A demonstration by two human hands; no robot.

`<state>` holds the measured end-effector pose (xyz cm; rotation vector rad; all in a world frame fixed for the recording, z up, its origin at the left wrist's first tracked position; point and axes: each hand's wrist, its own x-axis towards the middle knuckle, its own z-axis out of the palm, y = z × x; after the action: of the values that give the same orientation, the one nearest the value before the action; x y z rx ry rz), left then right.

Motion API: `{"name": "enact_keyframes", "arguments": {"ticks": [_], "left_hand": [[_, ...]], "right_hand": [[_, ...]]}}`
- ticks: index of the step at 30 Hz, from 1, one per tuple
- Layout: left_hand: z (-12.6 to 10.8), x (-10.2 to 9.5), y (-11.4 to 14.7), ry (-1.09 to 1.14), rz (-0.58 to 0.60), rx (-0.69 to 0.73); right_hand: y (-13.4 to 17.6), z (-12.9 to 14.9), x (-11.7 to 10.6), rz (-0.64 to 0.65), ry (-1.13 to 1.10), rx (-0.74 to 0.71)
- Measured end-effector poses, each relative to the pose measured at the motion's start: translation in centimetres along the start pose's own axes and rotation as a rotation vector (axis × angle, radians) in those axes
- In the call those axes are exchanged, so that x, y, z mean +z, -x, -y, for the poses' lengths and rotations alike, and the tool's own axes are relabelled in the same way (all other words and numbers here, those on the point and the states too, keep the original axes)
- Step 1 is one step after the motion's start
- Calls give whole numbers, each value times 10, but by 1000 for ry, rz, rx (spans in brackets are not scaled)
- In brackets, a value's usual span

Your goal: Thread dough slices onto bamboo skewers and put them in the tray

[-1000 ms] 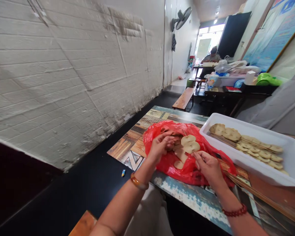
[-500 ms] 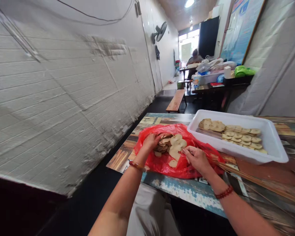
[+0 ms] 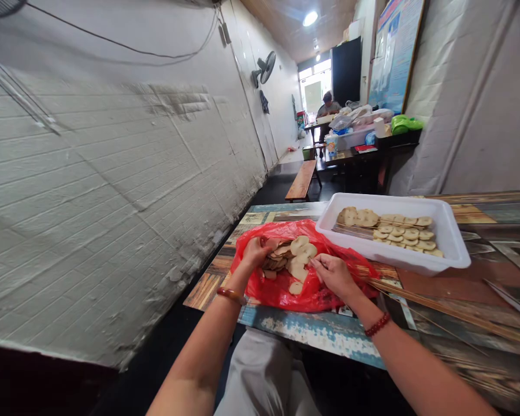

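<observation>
Slices (image 3: 298,270) lie loose in the red bag (image 3: 264,293), taken here as clock centre. Left hand (image 3: 255,252) at nine: fingers curled at the pile, grip cannot be told. Right hand (image 3: 334,274) at three: thumb and finger appear to pinch a pale slice's edge. Risks, as judged: hard pinching could tear thin slices; a snagged wrist could drag the limp bag. Poster (image 3: 383,63) at one: lettering illegible. No brand readable.

R hand (image 3: 333,274): tub (image 3: 394,255) blocks far R, sticks (image 3: 437,306) nr R; tbl edge (image 3: 307,332) free betw. forearms (image 3: 203,352).
</observation>
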<state>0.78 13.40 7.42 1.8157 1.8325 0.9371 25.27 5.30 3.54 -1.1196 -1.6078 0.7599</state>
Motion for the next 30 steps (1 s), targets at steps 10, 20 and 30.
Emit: {"name": "enact_keyframes", "arguments": {"ticks": [10, 20, 30], "left_hand": [[-4, -5, 2, -216, -67, 15], [-8, -7, 18, -319, -38, -46], [1, 16, 38, -204, -156, -169]], "right_hand": [[-1, -5, 5, -17, -28, -19], [-4, 0, 8, -44, 48, -60], [11, -12, 2, 126, -12, 46]]}}
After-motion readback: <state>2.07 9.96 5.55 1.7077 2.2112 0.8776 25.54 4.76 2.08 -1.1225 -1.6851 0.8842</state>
